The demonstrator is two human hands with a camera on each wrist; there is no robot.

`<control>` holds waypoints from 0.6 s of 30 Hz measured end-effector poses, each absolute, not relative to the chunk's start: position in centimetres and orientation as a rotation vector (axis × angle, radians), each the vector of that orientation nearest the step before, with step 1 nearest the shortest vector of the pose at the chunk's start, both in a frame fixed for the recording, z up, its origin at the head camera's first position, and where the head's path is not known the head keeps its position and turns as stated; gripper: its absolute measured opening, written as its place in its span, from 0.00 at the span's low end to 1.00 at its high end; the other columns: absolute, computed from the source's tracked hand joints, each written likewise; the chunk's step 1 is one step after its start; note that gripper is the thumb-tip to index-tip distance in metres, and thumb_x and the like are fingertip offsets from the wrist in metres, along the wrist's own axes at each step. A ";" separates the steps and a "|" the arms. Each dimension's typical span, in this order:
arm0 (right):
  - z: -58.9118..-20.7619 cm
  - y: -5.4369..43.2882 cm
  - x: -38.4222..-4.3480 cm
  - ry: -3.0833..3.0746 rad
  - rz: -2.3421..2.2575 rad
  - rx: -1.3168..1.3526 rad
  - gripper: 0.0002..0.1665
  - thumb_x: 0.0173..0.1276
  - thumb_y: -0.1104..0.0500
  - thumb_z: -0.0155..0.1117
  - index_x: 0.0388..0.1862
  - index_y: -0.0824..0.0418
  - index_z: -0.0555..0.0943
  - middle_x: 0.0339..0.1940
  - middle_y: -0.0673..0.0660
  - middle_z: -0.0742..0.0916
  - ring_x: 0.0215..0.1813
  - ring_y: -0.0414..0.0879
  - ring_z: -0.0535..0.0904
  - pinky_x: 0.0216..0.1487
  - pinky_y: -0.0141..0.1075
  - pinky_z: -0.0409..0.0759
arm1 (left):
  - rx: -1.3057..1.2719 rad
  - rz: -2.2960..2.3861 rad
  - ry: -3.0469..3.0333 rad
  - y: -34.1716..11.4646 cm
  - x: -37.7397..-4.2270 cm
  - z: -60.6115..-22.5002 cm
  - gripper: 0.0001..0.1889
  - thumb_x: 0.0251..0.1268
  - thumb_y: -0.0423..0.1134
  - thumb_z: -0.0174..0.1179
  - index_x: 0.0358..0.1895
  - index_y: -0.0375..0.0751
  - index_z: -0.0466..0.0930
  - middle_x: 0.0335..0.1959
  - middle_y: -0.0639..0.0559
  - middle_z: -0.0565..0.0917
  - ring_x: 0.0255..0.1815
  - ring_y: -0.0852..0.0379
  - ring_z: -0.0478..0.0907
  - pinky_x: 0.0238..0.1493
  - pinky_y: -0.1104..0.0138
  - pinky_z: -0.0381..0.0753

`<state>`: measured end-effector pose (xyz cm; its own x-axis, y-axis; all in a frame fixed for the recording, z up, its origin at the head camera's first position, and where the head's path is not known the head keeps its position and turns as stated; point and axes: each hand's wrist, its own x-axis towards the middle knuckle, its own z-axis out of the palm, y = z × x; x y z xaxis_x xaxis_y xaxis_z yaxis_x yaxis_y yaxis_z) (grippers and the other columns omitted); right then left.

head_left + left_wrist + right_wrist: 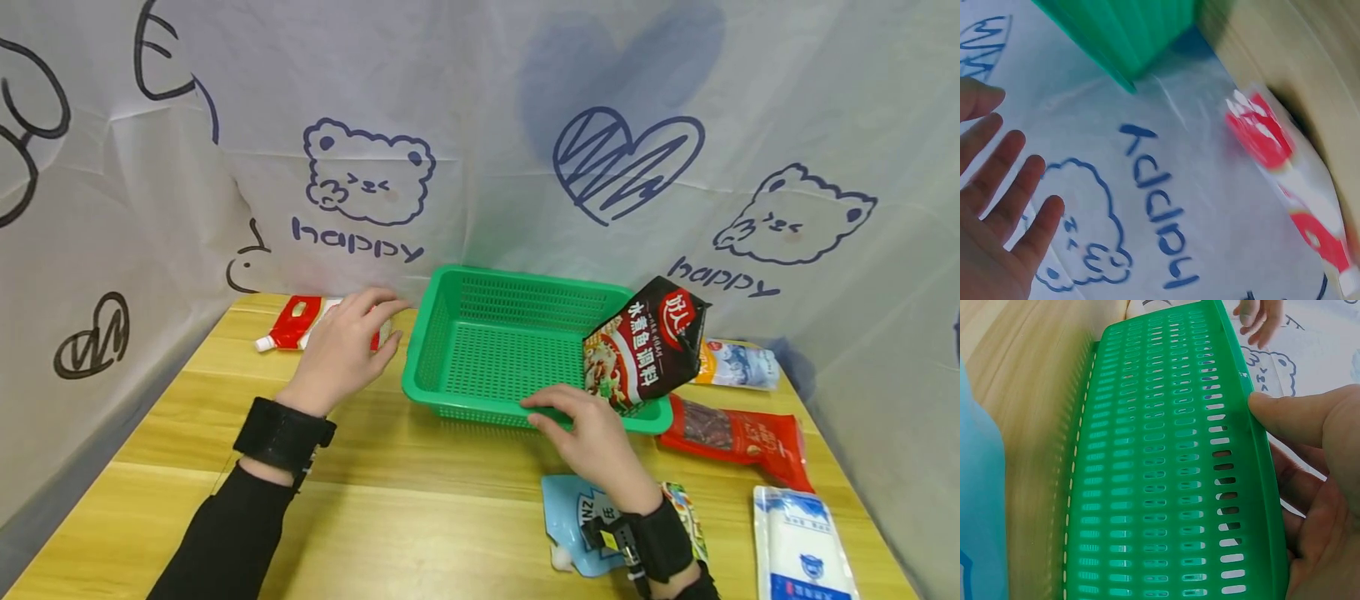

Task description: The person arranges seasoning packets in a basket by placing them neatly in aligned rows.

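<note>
A green plastic basket (495, 408) stands on the table, a black seasoning packet (660, 342) leaning upright in its right end. At the front rim, my right hand (588, 433) pinches the edge, thumb (1291, 419) outside and fingers curled over to the inside. My left hand (341, 350) is raised left of the basket with its fingers apart and nothing in them. Behind it, partly hidden, lies a red-and-white squeeze pouch (296, 323) with a white cap; the left wrist view shows the pouch (1297, 181) lying apart from the spread fingers.
Under my right wrist lies a light-blue spouted pouch (573, 517), with a colourful packet (686, 517) partly hidden beside it. Along the right are a red packet (742, 433), a white-and-blue bag (802, 533) and an orange-and-blue pouch (738, 364). A printed white cloth (487, 167) hangs behind.
</note>
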<state>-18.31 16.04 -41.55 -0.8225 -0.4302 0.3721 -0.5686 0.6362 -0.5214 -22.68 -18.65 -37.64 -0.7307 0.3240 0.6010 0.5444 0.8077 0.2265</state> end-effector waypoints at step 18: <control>-41.7 16.2 -18.4 -2.634 0.949 0.824 0.14 0.69 0.57 0.74 0.53 0.50 0.89 0.53 0.47 0.90 0.53 0.47 0.87 0.51 0.47 0.85 | -0.453 -0.369 -2.921 -24.0 -28.3 -42.7 0.42 0.54 0.37 0.76 0.75 0.36 0.69 0.77 0.38 0.66 0.73 0.32 0.65 0.71 0.35 0.66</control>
